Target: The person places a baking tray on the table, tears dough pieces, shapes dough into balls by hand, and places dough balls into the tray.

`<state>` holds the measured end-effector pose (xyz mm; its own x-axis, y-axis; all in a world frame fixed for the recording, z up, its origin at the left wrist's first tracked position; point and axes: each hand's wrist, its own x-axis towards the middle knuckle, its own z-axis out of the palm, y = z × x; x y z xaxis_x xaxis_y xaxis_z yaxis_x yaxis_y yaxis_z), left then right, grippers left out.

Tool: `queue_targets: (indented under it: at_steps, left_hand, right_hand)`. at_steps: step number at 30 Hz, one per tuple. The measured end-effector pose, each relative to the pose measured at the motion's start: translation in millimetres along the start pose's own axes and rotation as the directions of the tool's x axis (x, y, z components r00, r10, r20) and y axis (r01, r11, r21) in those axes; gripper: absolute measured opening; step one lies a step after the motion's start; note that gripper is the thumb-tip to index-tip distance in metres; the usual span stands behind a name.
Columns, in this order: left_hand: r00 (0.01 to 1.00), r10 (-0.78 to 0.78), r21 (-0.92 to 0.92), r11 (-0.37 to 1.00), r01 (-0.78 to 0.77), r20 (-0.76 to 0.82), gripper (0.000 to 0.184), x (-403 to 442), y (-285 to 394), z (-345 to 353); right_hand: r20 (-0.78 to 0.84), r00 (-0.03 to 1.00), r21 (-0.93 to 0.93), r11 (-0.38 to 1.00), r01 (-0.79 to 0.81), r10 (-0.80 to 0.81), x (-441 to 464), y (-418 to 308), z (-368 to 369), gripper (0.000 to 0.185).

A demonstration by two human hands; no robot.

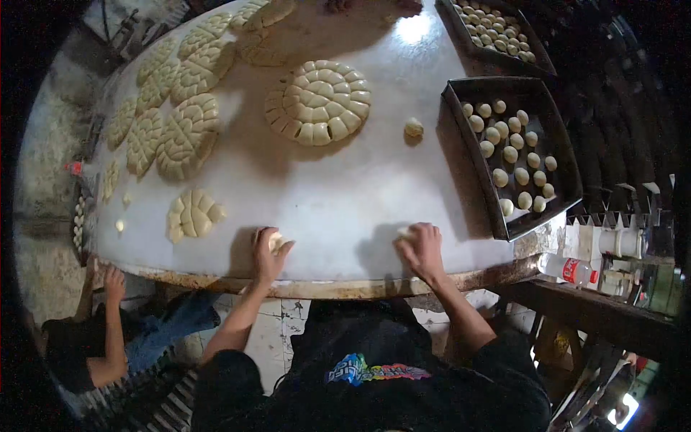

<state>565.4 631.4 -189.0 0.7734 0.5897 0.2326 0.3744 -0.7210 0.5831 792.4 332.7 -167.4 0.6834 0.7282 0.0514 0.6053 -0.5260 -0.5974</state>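
Note:
Near the front edge of the white table, my left hand (266,258) is curled around a dough ball (276,243), which shows between thumb and fingers. My right hand (423,253) is cupped on the tabletop to the right, and a bit of pale dough (406,232) peeks out beside its fingers. A small divided dough piece (194,214) lies left of my left hand. Beyond both hands sits a large round of dough (318,103) scored into segments. A single dough ball (414,127) rests on its right.
A dark metal tray (448,108) with several dough balls stands on the right, another tray (543,61) behind it. Scored dough rounds (188,137) cover the left side. A person's hand (114,283) is at the left edge. A plastic bottle (572,271) lies right.

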Motion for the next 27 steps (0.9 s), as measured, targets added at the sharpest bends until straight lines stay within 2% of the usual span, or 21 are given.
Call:
queue_targets:
  at_steps: [1, 2, 3, 4, 6, 7, 8, 10, 11, 13, 15, 16, 17, 18, 19, 20, 21, 23, 24, 26, 27]
  left_hand:
    - [1.0, 0.002, -0.019, 1.0, -0.002, 0.001, 0.037, 14, -10, -5]
    - [0.997, 0.068, 0.173, 0.983, -0.06, -0.046, 0.037, 36, -23, -8]
    - [0.987, 0.139, 0.36, 0.927, -0.103, -0.075, 0.037, 59, -29, -9]
    - [0.988, 0.089, 0.334, 0.942, -0.043, -0.126, 0.034, 84, -29, -2]
    - [0.978, -0.078, 0.236, 0.964, 0.124, -0.196, 0.026, 128, -27, 26]
    - [0.956, -0.203, 0.165, 0.957, 0.24, -0.213, 0.021, 139, -24, 42]
    - [0.962, -0.206, 0.149, 0.961, 0.234, -0.182, 0.018, 144, -4, 46]
    - [0.985, -0.135, 0.112, 0.983, 0.147, -0.11, 0.014, 138, 25, 54]
    - [0.989, -0.143, 0.093, 0.986, 0.14, 0.026, 0.015, 123, 39, 48]
    - [0.991, 0.134, 0.119, 0.984, -0.136, 0.032, 0.01, 78, 28, 48]
    - [0.958, 0.228, -0.02, 0.973, -0.228, 0.173, 0.01, 39, -2, 21]
    - [0.944, 0.295, 0.021, 0.953, -0.301, 0.148, 0.013, 35, -27, 8]
    - [0.964, 0.243, 0.034, 0.968, -0.248, 0.112, 0.013, 47, -55, -1]
    - [0.98, 0.148, 0.254, 0.951, -0.177, 0.129, 0.013, 76, -60, -18]
    - [0.973, 0.223, 0.276, 0.934, -0.229, 0.054, 0.012, 106, -78, -20]
    - [0.991, 0.134, 0.27, 0.954, -0.132, 0.011, 0.01, 130, -71, -17]
    - [0.99, 0.118, 0.303, 0.949, -0.088, -0.08, 0.009, 148, -62, -1]
    - [0.986, -0.128, 0.134, 0.981, 0.143, -0.11, 0.01, 169, -23, 22]
    - [0.989, -0.112, 0.103, 0.987, 0.122, -0.099, 0.011, 166, -16, 41]
    - [0.999, -0.03, 0.014, 0.999, 0.03, -0.024, 0.01, 141, 4, 51]
    - [1.0, 0.019, 0.018, 1.0, -0.019, -0.023, 0.009, 118, 12, 49]
  right_hand:
    - [-0.01, 0.998, -0.231, 0.971, 0.064, -0.068, 2, 1, 3, 0.044]
    - [-0.011, 0.998, -0.25, 0.966, 0.061, -0.066, 14, 8, 2, 0.044]
    - [-0.059, 0.998, -0.314, 0.948, -0.053, 0.036, 36, 9, -4, 0.044]
    - [-0.106, 0.985, -0.371, 0.914, -0.167, 0.138, 56, 10, -8, 0.044]
    - [-0.42, 0.904, -0.187, 0.968, -0.166, 0.073, 104, 11, 20, 0.024]
    - [-0.501, 0.865, -0.264, 0.944, -0.197, 0.04, 125, 37, 53, 0.021]
    - [-0.572, 0.82, -0.334, 0.914, -0.229, -0.004, 135, 56, 84, 0.017]
    - [-0.52, 0.853, -0.295, 0.93, -0.221, 0.037, 140, 15, 103, 0.013]
    - [-0.477, 0.867, -0.144, 0.96, -0.241, 0.146, 131, -25, 94, 0.012]
    - [-0.547, 0.837, -0.155, 0.982, -0.111, 0.008, 99, -42, 105, 0.011]
    - [-0.457, 0.89, -0.151, 0.986, -0.075, -0.002, 61, -58, 89, 0.012]
    - [-0.457, 0.889, -0.163, 0.983, -0.082, -0.002, 50, -50, 74, 0.012]
    - [-0.426, 0.904, -0.271, 0.954, -0.124, -0.004, 42, -42, 56, 0.011]
    - [-0.397, 0.918, -0.376, 0.913, -0.159, -0.004, 40, -36, 42, 0.012]
    - [-0.47, 0.883, -0.37, 0.91, -0.187, -0.01, 52, -30, 34, 0.011]
    - [-0.538, 0.843, -0.36, 0.907, -0.217, -0.012, 72, -23, 28, 0.012]
    - [-0.565, 0.821, -0.322, 0.895, -0.307, 0.078, 92, -14, 32, 0.012]
    - [-0.596, 0.759, -0.146, 0.894, -0.423, 0.262, 127, -10, 50, 0.012]
    - [-0.593, 0.724, -0.006, 0.897, -0.441, 0.352, 141, -21, 61, 0.011]
    - [-0.57, 0.756, -0.047, 0.906, -0.421, 0.322, 141, -50, 81, 0.01]
    - [-0.542, 0.804, -0.086, 0.936, -0.342, 0.244, 130, -60, 86, 0.009]
